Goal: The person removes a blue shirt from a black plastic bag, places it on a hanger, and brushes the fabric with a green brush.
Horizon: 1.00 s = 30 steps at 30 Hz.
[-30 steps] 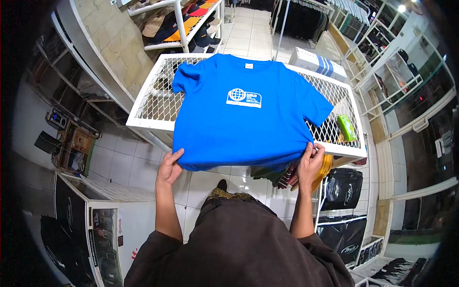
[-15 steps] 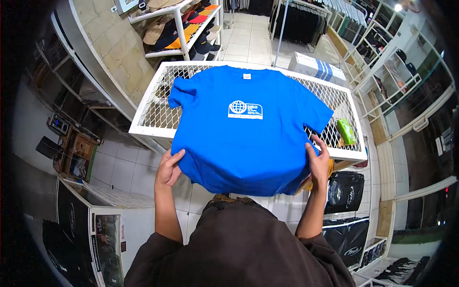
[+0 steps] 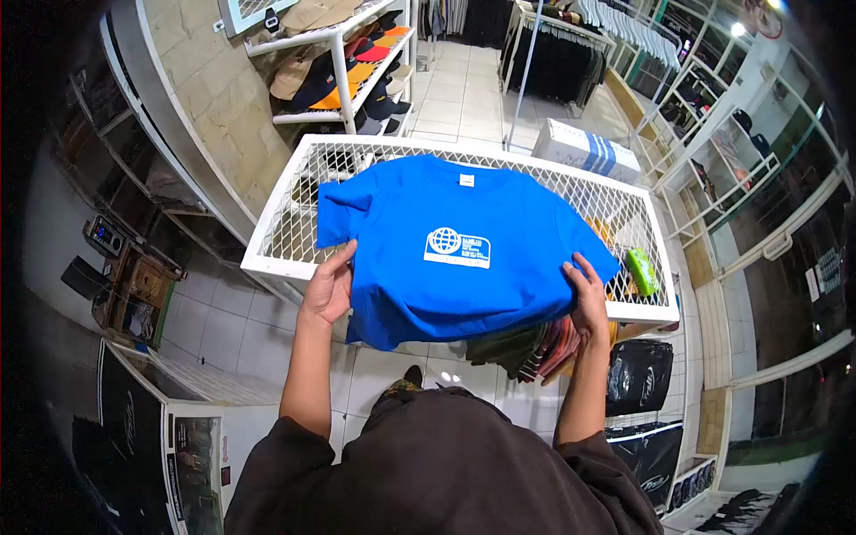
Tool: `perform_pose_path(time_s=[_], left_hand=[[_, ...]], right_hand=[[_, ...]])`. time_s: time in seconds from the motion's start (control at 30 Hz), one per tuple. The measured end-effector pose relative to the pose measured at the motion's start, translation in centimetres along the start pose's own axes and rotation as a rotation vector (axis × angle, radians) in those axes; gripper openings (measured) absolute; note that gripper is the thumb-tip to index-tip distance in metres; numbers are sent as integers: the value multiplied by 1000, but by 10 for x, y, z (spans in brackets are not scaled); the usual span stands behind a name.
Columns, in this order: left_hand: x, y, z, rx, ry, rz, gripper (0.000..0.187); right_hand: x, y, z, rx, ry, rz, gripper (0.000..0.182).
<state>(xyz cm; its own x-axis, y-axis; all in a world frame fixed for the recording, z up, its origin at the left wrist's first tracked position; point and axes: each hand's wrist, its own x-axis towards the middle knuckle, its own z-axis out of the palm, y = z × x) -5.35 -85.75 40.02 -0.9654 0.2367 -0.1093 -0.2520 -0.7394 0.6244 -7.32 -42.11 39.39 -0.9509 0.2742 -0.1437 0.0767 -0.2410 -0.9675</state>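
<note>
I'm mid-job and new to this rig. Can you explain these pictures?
There is no machine: these are a person's bare left hand and right hand. One head-worn camera, looking forward and down, takes every picture. A blue fabric T-shirt with a white globe print lies spread over a white metal mesh-topped table, near a bright green packet. The left hand touches the shirt's left edge, the right hand its right side; how tight either grip is, I can't tell.
</note>
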Motion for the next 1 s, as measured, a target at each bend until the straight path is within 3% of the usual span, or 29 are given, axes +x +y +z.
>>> perform_pose_path(time_s=[0.17,0.23,0.3,0.43,0.5,0.6,0.67,0.7,0.77,0.83,0.87,0.9,0.97,1.0], left_hand=[[11,0,6,61,76,8,47],[17,-1,7,70,65,25,51],[23,0,7,213,14,156,53],[42,4,11,128,114,74,54],[54,8,13,163,130,73,51],[87,31,20,153,70,41,45],[111,58,42,167,34,141,43],[144,95,48,131,-121,25,42],[173,124,77,223,-206,212,37],[217,144,71,259,-197,193,39],[227,145,76,322,-84,202,37],[236,145,79,384,29,212,36],[241,120,59,428,128,101,50],[235,106,42,521,155,29,52]], right_hand=[[-13,-17,6,-163,-76,-31,56],[0,-9,-5,-138,-69,-226,60],[10,-7,-7,-153,-13,-240,63],[16,-18,1,-35,-15,-286,68],[26,-25,7,-35,-11,-438,68],[61,-42,4,-66,-20,-505,68],[87,-80,19,-98,-7,-577,65],[104,-111,33,-134,16,-611,64],[148,-138,45,-48,-18,-639,62],[189,-156,53,-163,1,-760,63],[200,-159,59,-98,-44,-685,74],[212,-152,58,-99,-42,-684,74],[239,-121,51,-303,177,-423,93],[231,-102,50,-310,160,-327,100]])
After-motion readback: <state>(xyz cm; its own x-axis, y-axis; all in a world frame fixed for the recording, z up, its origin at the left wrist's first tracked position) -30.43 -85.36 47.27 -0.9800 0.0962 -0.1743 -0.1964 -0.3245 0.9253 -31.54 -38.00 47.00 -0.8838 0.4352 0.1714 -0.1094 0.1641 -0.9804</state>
